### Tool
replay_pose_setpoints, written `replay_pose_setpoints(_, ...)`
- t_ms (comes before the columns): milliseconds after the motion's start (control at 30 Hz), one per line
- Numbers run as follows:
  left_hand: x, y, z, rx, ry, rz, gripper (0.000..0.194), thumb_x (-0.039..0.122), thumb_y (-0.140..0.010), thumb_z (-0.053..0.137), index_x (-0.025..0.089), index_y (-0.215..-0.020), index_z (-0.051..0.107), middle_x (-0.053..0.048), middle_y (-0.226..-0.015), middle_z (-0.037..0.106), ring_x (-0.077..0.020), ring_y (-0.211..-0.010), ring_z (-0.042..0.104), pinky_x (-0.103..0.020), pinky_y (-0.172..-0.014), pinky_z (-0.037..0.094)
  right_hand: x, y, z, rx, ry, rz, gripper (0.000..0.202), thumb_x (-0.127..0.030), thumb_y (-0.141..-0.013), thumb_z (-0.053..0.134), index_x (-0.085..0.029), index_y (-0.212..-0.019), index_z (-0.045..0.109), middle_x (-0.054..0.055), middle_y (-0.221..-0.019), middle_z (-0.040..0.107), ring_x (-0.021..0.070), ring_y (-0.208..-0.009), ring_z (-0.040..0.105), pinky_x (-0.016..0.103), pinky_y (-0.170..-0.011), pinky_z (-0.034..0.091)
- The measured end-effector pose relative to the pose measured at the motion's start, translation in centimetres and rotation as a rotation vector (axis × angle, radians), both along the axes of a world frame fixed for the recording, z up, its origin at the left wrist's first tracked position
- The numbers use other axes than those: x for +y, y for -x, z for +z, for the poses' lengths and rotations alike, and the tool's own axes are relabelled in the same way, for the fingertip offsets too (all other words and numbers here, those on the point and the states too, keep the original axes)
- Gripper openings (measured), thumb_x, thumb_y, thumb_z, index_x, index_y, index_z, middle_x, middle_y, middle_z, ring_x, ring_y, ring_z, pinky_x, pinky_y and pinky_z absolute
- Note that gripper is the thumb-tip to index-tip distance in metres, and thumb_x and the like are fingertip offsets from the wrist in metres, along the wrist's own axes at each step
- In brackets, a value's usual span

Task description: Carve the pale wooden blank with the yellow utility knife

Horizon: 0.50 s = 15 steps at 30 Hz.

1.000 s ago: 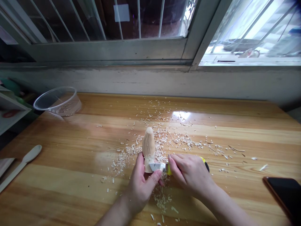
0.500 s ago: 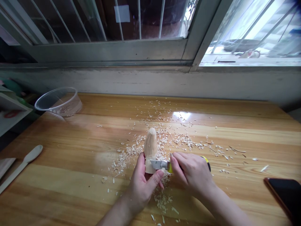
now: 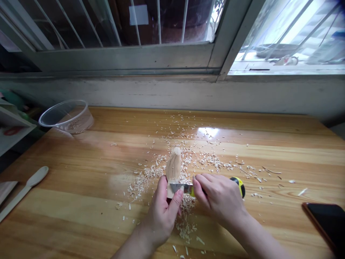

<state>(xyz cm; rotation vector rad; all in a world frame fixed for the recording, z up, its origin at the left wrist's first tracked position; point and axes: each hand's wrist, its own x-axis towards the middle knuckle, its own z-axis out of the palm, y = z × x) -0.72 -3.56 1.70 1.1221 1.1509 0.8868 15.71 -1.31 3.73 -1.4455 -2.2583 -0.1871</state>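
Note:
A pale, partly carved block of wood [image 3: 174, 166] with a rounded, tapering far end stands out from my left hand [image 3: 165, 212], which is closed around its near end. My right hand [image 3: 219, 198] grips a yellow-and-black utility knife [image 3: 238, 187], whose handle is mostly covered by the fingers. The knife's blade lies across the wood near its lower part, and my left thumb touches the blade's side. Wood shavings [image 3: 151, 176] are scattered beneath and around both hands.
On the wooden table [image 3: 81, 223], a clear plastic bowl [image 3: 86, 120] with some shavings stands at the back left. A wooden spoon [image 3: 29, 185] lies at the left, near a flat wooden piece [image 3: 5, 190]. A phone [image 3: 327, 219] lies at the right edge. Behind runs a barred window [image 3: 159, 57].
The wood has turned and tipped slightly to the right in my left hand. The knife has rotated a little, showing more of its handle end, and the blade sits slightly further left.

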Motion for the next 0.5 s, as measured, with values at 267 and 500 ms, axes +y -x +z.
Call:
replay_pose_setpoints(267, 0.04, 0.13, 0.10, 0.032, 0.026, -0.021, 0.031, 0.048, -0.088, 0.046, 0.019, -0.099, 0.043, 0.004, -0.066, 0.049, -0.0113, -0.056, 0.048, -0.023, -0.056, 0.041, 0.03, -0.23, -0.24, 0.012, -0.004, -0.007, 0.040, -0.027, -0.093, 0.034, -0.020, -0.056, 0.049, -0.003, -0.049, 0.050, 0.0092, -0.042, 0.040, 0.026, -0.048, 0.024)
replay_pose_setpoints(500, -0.01, 0.55, -0.19, -0.030, -0.021, -0.081, 0.028, 0.042, -0.092, 0.043, 0.020, -0.107, 0.047, -0.003, -0.085, 0.056, -0.0145, -0.075, 0.052, -0.027, -0.072, 0.042, 0.07, -0.13, -0.31, 0.012, 0.047, 0.029, 0.041, -0.028, -0.092, 0.034, -0.020, -0.054, 0.048, -0.004, -0.047, 0.048, 0.0081, -0.040, 0.039, 0.025, -0.048, 0.023)
